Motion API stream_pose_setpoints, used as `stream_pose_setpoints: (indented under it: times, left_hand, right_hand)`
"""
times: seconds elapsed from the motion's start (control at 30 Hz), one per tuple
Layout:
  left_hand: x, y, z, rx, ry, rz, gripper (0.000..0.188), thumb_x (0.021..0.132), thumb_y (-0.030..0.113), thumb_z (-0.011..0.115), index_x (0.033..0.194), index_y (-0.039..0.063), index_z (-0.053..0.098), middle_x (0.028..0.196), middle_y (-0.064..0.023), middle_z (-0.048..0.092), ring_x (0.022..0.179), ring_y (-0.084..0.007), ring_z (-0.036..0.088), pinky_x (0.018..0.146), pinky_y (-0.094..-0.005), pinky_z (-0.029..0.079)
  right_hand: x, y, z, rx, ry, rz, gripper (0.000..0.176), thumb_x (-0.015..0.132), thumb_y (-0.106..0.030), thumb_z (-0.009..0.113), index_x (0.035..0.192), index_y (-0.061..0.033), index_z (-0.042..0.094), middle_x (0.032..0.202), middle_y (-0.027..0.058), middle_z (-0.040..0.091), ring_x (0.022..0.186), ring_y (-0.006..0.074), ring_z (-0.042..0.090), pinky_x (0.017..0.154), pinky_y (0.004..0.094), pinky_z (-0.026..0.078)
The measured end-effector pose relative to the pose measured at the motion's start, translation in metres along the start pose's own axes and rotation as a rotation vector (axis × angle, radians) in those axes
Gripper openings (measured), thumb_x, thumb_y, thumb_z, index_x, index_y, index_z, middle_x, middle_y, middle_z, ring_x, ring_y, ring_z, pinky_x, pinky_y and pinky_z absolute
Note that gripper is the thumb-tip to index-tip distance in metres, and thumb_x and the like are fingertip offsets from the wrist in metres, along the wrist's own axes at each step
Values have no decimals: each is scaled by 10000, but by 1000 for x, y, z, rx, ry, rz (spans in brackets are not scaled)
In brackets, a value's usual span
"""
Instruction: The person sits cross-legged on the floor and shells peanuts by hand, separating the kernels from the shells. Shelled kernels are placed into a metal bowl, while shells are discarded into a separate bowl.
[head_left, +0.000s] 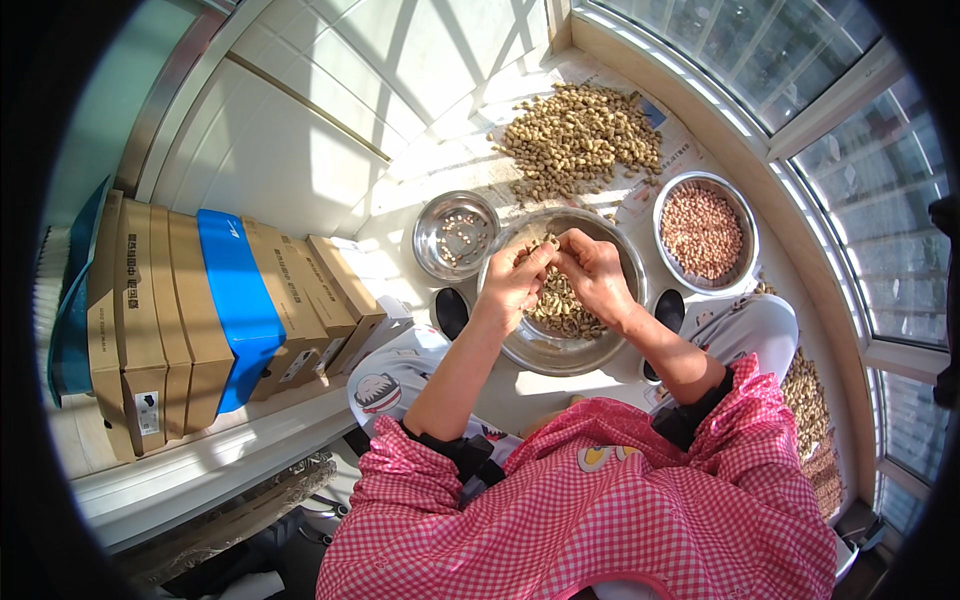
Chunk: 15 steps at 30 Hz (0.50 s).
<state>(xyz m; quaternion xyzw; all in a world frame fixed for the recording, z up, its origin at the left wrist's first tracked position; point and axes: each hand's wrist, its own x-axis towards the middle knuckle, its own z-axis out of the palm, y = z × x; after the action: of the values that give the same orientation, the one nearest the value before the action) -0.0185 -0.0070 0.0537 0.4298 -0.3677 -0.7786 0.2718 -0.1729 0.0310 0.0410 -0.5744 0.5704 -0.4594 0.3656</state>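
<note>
My left hand (516, 279) and my right hand (598, 271) meet over a large steel basin (551, 362), thumbs and fingertips pinched together. Between the fingertips is a peanut (552, 241), small and partly covered by my fingers. Under the hands, peanut shells (561, 304) lie in the basin. To the left stands a smaller steel bowl (421, 251) with a few shelled kernels (459, 234) scattered over its bottom. A steel bowl (752, 251) on the right is well filled with pinkish peanut kernels (701, 232).
Unshelled peanuts (581, 139) lie heaped on newspaper (679, 150) beyond the basin. Flat cardboard boxes (184, 315) and a blue box (240, 300) stand at left beside a dustpan (75, 330). More peanuts (806, 401) lie along the window wall at right.
</note>
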Motion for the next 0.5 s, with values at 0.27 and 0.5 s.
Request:
stream_pose_setpoints:
  times: [0.27,0.5]
  left_hand:
    - [0,-1,5,-195,71,-69,186,929,229,584,865,58,548,657,8,471,502,-37,392,353,-167,279]
    - [2,-6,3,-277,48,-41,144,920,185,573,853,64,534,680,-11,500,506,-46,399,356,-168,291]
  right_hand:
    - [0,-2,3,121,-8,18,177,864,-144,626,829,10,546,646,147,600,562,266,590,537,338,448]
    - [-6,-15,7,425,10,152,113,920,-69,566,863,27,545,705,32,606,627,59,503,544,227,403]
